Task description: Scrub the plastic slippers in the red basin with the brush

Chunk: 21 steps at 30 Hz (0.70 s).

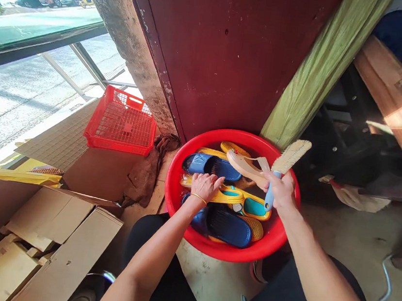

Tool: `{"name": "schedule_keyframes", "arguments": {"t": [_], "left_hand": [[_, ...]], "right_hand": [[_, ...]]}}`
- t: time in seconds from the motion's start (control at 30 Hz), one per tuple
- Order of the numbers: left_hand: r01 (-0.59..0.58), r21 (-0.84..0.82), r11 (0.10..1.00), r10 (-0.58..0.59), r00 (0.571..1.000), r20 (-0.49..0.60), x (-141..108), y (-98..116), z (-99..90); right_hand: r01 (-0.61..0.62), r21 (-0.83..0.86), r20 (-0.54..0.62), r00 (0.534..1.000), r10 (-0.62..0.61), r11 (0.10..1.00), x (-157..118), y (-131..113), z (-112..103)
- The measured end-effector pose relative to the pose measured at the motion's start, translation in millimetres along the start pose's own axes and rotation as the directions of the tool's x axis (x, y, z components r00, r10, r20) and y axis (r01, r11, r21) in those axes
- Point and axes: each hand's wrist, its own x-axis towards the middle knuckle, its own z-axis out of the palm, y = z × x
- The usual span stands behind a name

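A red plastic basin (172, 179) between my knees holds water and several slippers. My left hand (205, 188), with a thin gold bangle at the wrist, is closed over a yellow slipper (227, 196) near the basin's middle. Above the right side, my right hand (283, 194) grips a scrub brush (274, 189) by its blue handle, its pale bristles pointing up. The same hand also holds a beige slipper (245, 169) by one end. A blue slipper (223, 167) lies behind my left hand, a dark blue slipper (230, 228) in front of it, and a yellow-and-teal slipper (255, 207) beside it.
A red slotted crate (125, 124) stands at the left near the doorway. Below it are a brown rag (146, 178) and an open cardboard box (63, 221). A maroon door (230, 61) and green curtain (305, 75) rise behind the basin. A wooden bench (398, 92) is at the right.
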Motion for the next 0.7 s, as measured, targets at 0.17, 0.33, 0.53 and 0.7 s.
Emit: {"name": "schedule_keyframes", "arguments": {"t": [0.17, 0.33, 0.53, 0.7], "left_hand": [[-0.214, -0.416, 0.884, 0.175, 0.976, -0.132, -10, 15, -2.3], [-0.073, -0.961, 0.266, 0.067, 0.996, -0.057, -1, 22, 0.8], [0.208, -0.935, -0.286, -0.062, 0.97, 0.234, 14, 33, -3.4], [0.326, -0.915, -0.239, -0.111, 0.926, 0.36, 21, 19, -20.4]], "right_hand": [[-0.184, 0.256, 0.217, 0.968, 0.129, 0.949, -30, -24, 9], [-0.289, 0.215, 0.488, 0.859, 0.154, 0.933, -67, -37, 25], [-0.276, 0.006, 0.68, 0.706, 0.199, 0.961, -72, -49, 23], [0.143, -0.276, 0.629, 0.775, 0.065, 0.95, -51, -59, -8]]}}
